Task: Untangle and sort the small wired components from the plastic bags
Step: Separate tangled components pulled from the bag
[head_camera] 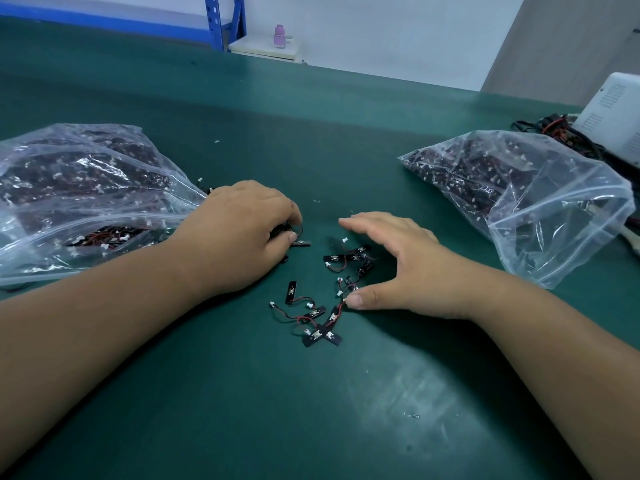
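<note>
Several small black wired components [317, 315] with red and black leads and white plugs lie loose on the green table [242, 393] between my hands. My left hand [239, 233] is at the mouth of the left plastic bag [79, 195], its fingers curled round a small bunch of components [298, 237]. My right hand [394, 261] hovers palm down over the loose pile, fingers straight and spread, thumb tip touching the table beside a white plug. The right plastic bag [519, 192] lies open, also full of components.
A white perforated box [613, 116] with a tangle of dark cables [554, 133] sits at the far right behind the right bag. Beyond the table's far edge stand a blue shelf post [214, 22] and a pink bottle [279, 36] on a white surface.
</note>
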Action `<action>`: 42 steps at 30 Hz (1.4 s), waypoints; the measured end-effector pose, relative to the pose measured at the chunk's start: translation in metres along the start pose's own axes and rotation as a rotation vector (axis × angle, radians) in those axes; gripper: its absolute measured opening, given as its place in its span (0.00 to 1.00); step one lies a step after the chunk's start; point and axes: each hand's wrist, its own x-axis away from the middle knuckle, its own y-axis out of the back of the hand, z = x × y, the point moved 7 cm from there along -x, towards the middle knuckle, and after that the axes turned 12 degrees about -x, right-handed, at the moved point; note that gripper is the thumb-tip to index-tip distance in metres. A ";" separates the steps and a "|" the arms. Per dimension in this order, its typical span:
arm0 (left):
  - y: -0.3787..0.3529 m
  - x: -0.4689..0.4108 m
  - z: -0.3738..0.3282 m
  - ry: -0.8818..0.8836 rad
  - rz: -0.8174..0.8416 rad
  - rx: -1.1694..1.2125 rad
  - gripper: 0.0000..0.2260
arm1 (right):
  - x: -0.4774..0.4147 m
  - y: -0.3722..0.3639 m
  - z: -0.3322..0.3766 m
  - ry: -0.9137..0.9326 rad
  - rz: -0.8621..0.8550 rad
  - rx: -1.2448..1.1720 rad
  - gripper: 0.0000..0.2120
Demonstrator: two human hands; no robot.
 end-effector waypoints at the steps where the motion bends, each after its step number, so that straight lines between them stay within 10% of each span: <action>1: 0.000 0.000 0.000 -0.001 0.001 -0.002 0.08 | 0.000 0.001 -0.001 0.001 -0.002 0.003 0.45; 19: -0.001 -0.001 0.000 -0.007 0.014 -0.002 0.08 | -0.003 0.012 -0.020 -0.002 -0.123 -0.561 0.26; 29: -0.002 -0.001 0.001 -0.018 0.003 -0.006 0.06 | -0.005 0.010 -0.020 -0.031 -0.152 -0.401 0.31; 36: -0.002 -0.001 0.000 -0.016 -0.007 0.001 0.06 | -0.006 0.030 -0.033 0.009 -0.331 -0.957 0.27; 42: -0.002 -0.001 0.000 -0.016 -0.011 0.004 0.06 | -0.004 0.013 -0.018 -0.015 -0.177 -0.531 0.26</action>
